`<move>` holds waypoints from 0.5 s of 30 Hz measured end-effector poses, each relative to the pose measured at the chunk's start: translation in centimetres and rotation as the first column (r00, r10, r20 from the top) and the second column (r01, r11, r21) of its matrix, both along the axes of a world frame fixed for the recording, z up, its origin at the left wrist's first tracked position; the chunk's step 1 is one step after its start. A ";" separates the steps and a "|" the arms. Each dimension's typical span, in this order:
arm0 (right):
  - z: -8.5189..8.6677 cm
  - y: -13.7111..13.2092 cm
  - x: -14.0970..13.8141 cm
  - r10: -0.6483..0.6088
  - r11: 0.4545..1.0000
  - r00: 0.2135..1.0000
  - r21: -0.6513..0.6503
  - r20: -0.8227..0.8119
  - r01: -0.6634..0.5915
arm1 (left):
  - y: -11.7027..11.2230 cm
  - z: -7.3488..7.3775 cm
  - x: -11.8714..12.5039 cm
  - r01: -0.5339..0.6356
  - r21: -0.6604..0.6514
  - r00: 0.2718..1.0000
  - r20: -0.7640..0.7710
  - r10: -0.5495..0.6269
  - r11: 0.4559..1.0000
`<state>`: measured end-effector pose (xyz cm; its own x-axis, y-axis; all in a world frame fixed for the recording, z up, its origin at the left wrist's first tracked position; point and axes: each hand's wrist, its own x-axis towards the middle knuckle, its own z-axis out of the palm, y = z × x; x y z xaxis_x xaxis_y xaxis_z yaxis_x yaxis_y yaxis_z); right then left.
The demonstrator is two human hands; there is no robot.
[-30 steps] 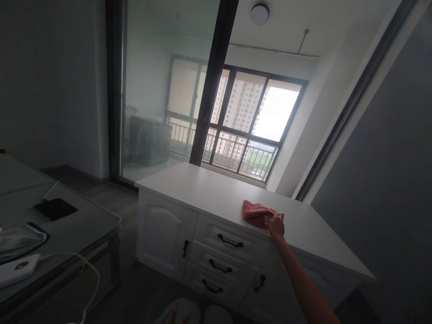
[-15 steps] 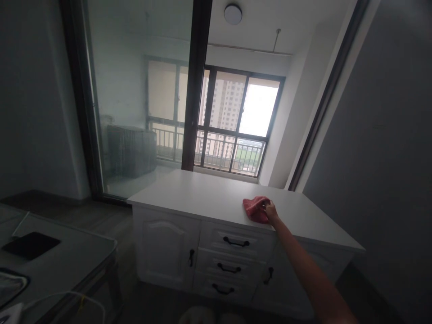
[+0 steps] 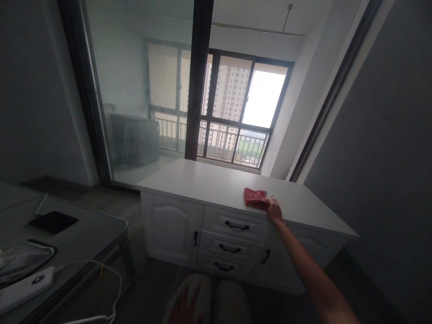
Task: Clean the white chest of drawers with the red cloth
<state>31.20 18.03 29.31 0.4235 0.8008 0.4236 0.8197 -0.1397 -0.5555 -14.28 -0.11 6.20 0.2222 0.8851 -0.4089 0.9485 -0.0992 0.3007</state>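
Observation:
A red cloth (image 3: 255, 198) lies flat near the front edge of a white cabinet's top (image 3: 209, 184). My right hand (image 3: 274, 209) grips the cloth at its right end, with the arm reaching in from the lower right. Low in the view, my left hand (image 3: 185, 303) rests on my left knee with its fingers spread, holding nothing. Below the cloth, the cabinet front has drawers with black handles (image 3: 236, 226) and a door on each side.
At left stands a table (image 3: 101, 220) bearing a black flat pad (image 3: 54, 222), a white device (image 3: 29, 288) and a white cable (image 3: 119, 279). Behind the cabinet are a glass sliding door (image 3: 135, 81) and a balcony window. A grey wall (image 3: 381, 148) rises at right.
The view has tilted downward, bringing my knees and left hand into sight. The cloth, bunched up before, now lies flatter on the cabinet top, with my right hand still on it.

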 end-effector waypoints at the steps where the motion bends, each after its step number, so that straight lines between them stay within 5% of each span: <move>1: -0.3 -0.6 0.0 -0.051 0.999 0.998 0.014 0.028 0.051 | 0.0 -0.6 -0.2 0.008 0.013 1.000 -0.006 -0.008 1.000; 5: -0.2 -1.8 -0.5 -0.095 0.994 0.988 -0.038 0.124 0.101 | 0.0 -1.6 -0.6 0.040 0.064 0.999 0.012 -0.041 0.997; 11: -0.8 -2.2 -0.5 -0.039 0.992 0.975 -0.106 0.219 0.064 | -0.8 -0.8 -1.5 0.033 0.036 0.986 0.163 -0.038 0.999; 15: -2.5 -2.4 0.8 0.014 0.999 0.957 -0.042 0.290 -0.002 | -2.0 -1.8 -4.0 -0.122 0.016 0.900 0.423 0.104 0.992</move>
